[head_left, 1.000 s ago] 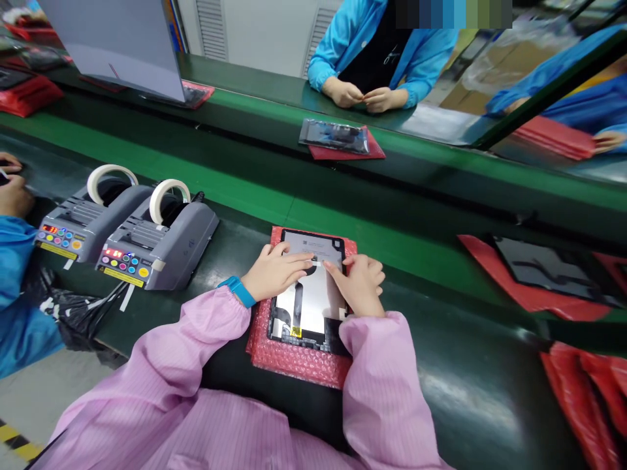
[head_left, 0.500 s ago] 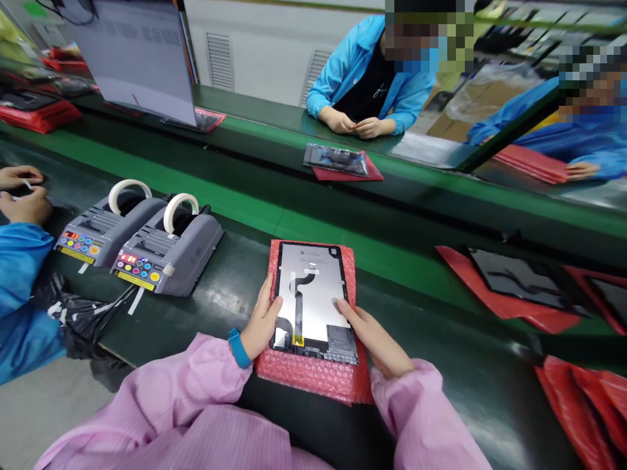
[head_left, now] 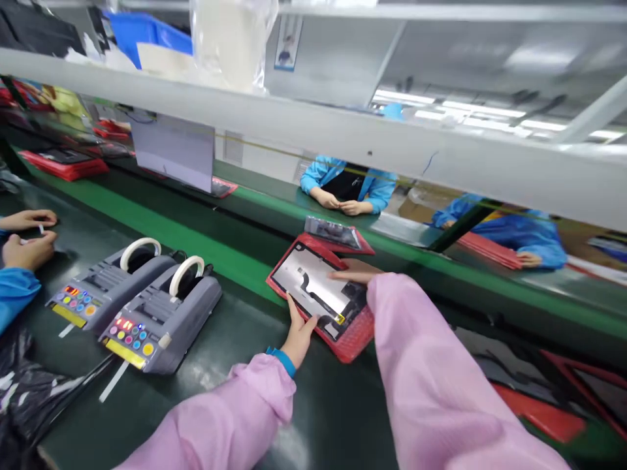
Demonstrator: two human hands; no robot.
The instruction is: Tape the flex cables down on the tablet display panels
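Observation:
A tablet panel (head_left: 313,285) lies back side up on a red bubble-wrap pad (head_left: 353,335), both lifted and tilted over the green conveyor belt (head_left: 161,228). My left hand (head_left: 300,329) grips the pad's near left edge, thumb on the panel. My right hand (head_left: 353,271) reaches over the far right side, fingers flat on the panel and pad. Pink sleeves cover both my arms.
Two grey tape dispensers (head_left: 161,313) with white rolls stand at the left. A person's hands (head_left: 27,238) in blue sleeves work at the far left. Another person in blue (head_left: 345,189) sits across the belt, a bagged panel (head_left: 336,232) before them. Red pads (head_left: 539,411) lie at the right.
Both hands have lifted the pad with the panel off the table and carried it forward over the belt, turning it. The camera has tilted upward.

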